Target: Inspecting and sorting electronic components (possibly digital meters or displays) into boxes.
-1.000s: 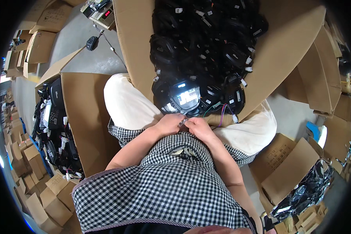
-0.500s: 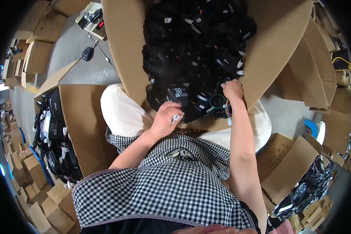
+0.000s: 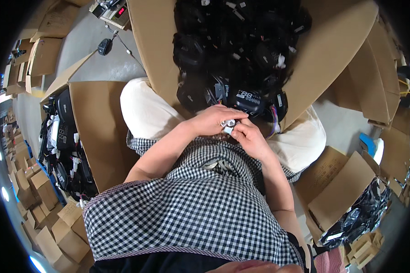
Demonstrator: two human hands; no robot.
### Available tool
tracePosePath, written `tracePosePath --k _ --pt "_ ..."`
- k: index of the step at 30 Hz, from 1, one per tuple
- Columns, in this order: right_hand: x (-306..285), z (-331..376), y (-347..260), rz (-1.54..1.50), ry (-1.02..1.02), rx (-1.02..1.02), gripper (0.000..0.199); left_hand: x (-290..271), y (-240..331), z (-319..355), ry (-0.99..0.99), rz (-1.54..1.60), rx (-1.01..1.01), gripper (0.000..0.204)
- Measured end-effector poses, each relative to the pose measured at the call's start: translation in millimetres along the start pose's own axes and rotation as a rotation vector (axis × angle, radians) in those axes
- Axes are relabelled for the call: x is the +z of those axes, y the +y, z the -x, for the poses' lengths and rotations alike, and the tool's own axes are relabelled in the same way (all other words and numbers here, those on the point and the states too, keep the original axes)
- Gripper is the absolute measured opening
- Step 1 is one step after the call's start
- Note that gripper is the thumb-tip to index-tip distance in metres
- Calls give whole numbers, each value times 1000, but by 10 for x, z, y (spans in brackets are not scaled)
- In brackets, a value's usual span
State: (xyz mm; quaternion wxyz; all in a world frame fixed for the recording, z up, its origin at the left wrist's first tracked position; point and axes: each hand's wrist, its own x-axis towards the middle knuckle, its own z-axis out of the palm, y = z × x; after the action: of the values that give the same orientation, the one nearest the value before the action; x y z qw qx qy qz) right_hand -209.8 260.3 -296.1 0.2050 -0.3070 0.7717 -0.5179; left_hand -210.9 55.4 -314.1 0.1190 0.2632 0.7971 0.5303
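The big open cardboard box [image 3: 337, 50] in front of the person is the largest thing here: plain brown corrugated board with its flaps splayed outward, heaped with black plastic electronic modules trailing thin wires. A second open box [image 3: 95, 132] on the person's left holds more of the same, glossy black display units [image 3: 61, 136] with pale connector plugs. Smaller cartons, flattened or stacked, lie on the grey concrete floor [image 3: 91, 50] around them.

Half a second ago the right hand was stretched up into the heap while the left hand waited alone near the lap; now both have come back together just below the box's near edge, over the checked cloth of the person's top. That suggests one piece has been drawn out of the heap and the work has moved to its wiring.

One black display module [image 3: 249, 98], rounded and shiny with a dark screen face, lies at the heap's near edge just above the hands, a bundle of coloured wires [image 3: 273, 125] curving down beside it.

The left hand [image 3: 212, 122] and right hand [image 3: 250, 139] meet fingertip to fingertip, both pinched shut on a small white plastic connector [image 3: 228, 125], blocky and matt, held between them in front of the person's lap.
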Motion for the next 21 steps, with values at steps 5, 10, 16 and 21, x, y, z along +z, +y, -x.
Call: tracePosePath --k 5,10,16,21 --pt "53 278 73 -536 -71 400 15 139 -80 190 20 130 -77 38" --pt "-218 355 -101 -135 175 707 18 207 -166 263 211 296 -150 17" --pt "-90 232 -223 497 233 367 10 194 -152 219 124 367 -293 16" --pt "-92 182 -117 467 46 237 11 162 -146 267 25 231 -244 13"
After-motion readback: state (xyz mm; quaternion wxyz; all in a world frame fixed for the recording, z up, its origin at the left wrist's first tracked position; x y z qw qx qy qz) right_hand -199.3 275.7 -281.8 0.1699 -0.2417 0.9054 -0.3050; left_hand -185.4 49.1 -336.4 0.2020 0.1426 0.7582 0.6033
